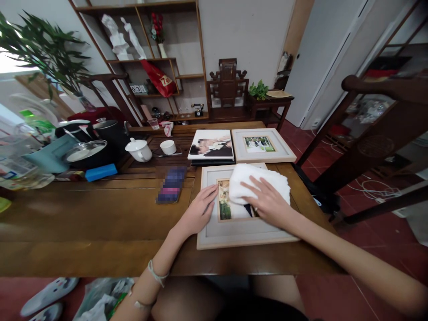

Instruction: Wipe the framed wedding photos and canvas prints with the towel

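Note:
A picture frame [207, 232] with a pale wooden edge and a white mat lies flat on the wooden table in front of me. My left hand [202, 208] rests on the left part of it, fingers stretched out and holding nothing. Under my right hand [267, 200] is a folded white cloth [279, 180], pressed flat against the frame's upper right part. The fingers of that hand are spread over the cloth. Cloth and hand hide much of the photo [224, 209] in the middle.
Behind lie a second frame [284, 154] and a photo book [211, 154]. A phone [172, 185] is left of my left hand. Farther left are a white lidded cup [138, 150], a small bowl [168, 147], a blue box [101, 172] and a pan [86, 154]. A chair [371, 133] stands right.

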The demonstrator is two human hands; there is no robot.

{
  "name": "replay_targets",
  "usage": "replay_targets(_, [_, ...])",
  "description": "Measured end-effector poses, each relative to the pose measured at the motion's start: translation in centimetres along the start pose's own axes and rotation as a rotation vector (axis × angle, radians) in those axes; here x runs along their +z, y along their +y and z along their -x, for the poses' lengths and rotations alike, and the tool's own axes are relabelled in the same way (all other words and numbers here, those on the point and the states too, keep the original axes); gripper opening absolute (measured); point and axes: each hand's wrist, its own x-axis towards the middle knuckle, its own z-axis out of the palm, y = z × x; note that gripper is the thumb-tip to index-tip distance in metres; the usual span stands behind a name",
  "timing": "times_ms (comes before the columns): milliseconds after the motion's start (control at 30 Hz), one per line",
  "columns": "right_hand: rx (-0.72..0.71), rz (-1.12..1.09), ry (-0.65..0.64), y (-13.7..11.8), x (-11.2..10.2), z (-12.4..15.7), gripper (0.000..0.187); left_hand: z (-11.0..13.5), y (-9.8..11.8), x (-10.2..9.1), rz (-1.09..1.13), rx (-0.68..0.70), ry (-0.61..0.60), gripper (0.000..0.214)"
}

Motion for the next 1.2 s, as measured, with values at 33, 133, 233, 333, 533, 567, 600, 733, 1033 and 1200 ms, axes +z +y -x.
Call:
replay_targets(33, [0.024,0.028,0.043,1.1,0.1,-0.5,0.056,0.0,0.0,0.0,0.002,0.001,-0.001,0.046])
replay_targets(133, [0.115,0.086,0.151,3.6,0.2,-2.3,0.060,0.0,0.1,-0.1,0.009,0.007,0.003,0.046])
replay_targets(233, [0.151,0.128,0.113,4.3,0.5,-4.0,0.059,-0.1,0.2,-0.1,0.011,0.005,-0.002,0.046])
replay_targets(333, [0.077,0.099,-0.014,2.9,0.8,-4.3,0.055,-0.1,0.2,-0.1,0.008,0.005,-0.006,0.046])
replay_targets(533, [-0.041,-0.120,-0.230,-3.0,-3.2,0.5,0.054,0.0,0.1,0.0,0.014,0.010,-0.004,0.046])
replay_targets(567, [-0.062,-0.177,-0.274,-3.7,-4.3,1.6,0.055,0.0,0.0,0.0,0.017,0.015,-0.001,0.046])
replay_targets(600, [-0.070,-0.224,-0.304,-4.2,-5.3,2.5,0.053,0.0,0.0,0.0,0.018,0.019,0.003,0.046])
replay_targets(733, [-0.022,-0.271,-0.320,-4.1,-7.0,4.4,0.048,0.1,0.0,0.0,0.016,0.032,0.009,0.046])
replay_targets(1033, [0.051,0.078,0.019,6.2,-1.3,-1.0,0.054,0.1,0.0,-0.1,-0.004,0.006,-0.029,0.047])
replay_targets(1200, [0.099,0.196,-0.030,6.3,-0.6,-3.4,0.051,0.1,0.0,-0.1,0.002,0.006,-0.017,0.047])
